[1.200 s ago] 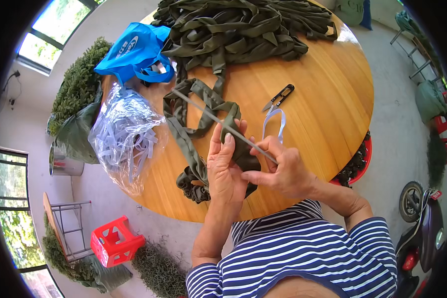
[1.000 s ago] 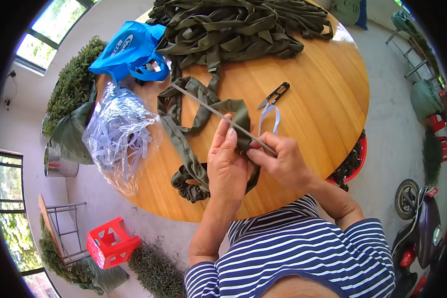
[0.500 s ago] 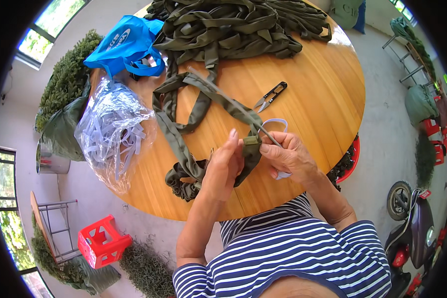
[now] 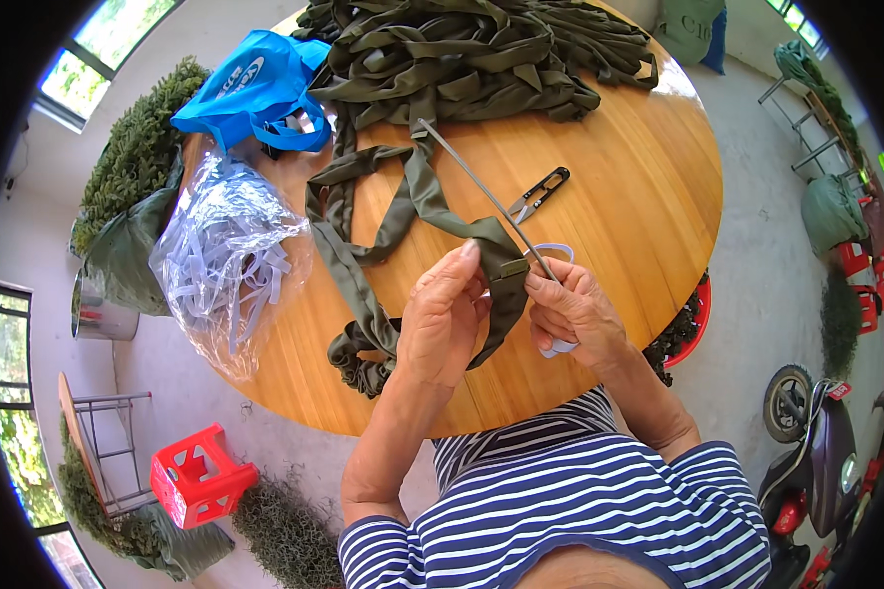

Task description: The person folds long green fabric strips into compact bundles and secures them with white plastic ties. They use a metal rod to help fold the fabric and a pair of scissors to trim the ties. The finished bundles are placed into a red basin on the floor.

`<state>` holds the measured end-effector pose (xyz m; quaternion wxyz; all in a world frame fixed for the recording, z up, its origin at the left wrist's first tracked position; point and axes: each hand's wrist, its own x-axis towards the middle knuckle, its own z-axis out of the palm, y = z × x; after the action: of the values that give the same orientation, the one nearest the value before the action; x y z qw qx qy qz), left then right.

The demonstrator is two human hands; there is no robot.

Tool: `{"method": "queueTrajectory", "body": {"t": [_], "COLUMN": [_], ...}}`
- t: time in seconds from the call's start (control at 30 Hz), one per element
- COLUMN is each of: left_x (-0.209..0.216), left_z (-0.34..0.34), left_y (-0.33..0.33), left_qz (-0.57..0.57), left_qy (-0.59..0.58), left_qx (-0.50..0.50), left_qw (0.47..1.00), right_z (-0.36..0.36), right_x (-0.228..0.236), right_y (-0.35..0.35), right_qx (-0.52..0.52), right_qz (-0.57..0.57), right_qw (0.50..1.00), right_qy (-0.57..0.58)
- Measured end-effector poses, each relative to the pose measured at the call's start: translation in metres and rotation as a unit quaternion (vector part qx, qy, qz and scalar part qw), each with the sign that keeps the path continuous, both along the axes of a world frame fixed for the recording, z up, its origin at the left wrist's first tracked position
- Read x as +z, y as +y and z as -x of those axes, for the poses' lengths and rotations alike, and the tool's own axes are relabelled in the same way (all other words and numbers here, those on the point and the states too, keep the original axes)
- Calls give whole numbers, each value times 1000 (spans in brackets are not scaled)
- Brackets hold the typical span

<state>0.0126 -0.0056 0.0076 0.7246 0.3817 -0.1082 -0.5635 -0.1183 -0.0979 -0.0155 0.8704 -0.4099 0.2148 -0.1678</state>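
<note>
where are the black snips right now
In the head view, the black snips lie on the wooden table, beyond the right hand and just right of the thin rod it holds.

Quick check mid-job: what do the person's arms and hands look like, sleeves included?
The left sleeve and right sleeve are short, navy with white stripes. Both forearms are bare; the left hand and right hand wear no gloves, and no watch shows.

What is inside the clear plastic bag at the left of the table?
Through the clear bag, a tangle of pale, flat strips is visible. Whatever lies beneath the upper strips is covered.
</note>
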Motion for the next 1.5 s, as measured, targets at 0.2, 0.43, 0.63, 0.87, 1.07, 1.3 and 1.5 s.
{"method": "queueTrajectory", "body": {"t": [0.2,0.43,0.63,0.87,1.07,1.3,1.5], "left_x": [36,176,75,-8,-27,-21,-16], "left_z": [-42,-130,-93,-6,8,11,13], "left_y": [-18,-30,-8,2,-3,-1,11], "left_qz": [40,346,398,243,248,208,27], "left_qy": [-215,-429,-74,241,266,225,-37], "left_qx": [2,27,31,125,104,116,128], "left_qw": [976,834,914,931,926,945,991], "right_z": [-2,9,13,0,-8,-6,4], "right_x": [7,11,11,26,19,11,4], "right_y": [0,-13,-20,-8,11,11,13], "right_qx": [-88,-147,-180,-106,6,-77,-222], "right_qz": [75,113,169,247,293,374,537], "right_qw": [993,982,969,959,951,914,807], "right_qy": [9,-23,-2,86,100,139,110]}}
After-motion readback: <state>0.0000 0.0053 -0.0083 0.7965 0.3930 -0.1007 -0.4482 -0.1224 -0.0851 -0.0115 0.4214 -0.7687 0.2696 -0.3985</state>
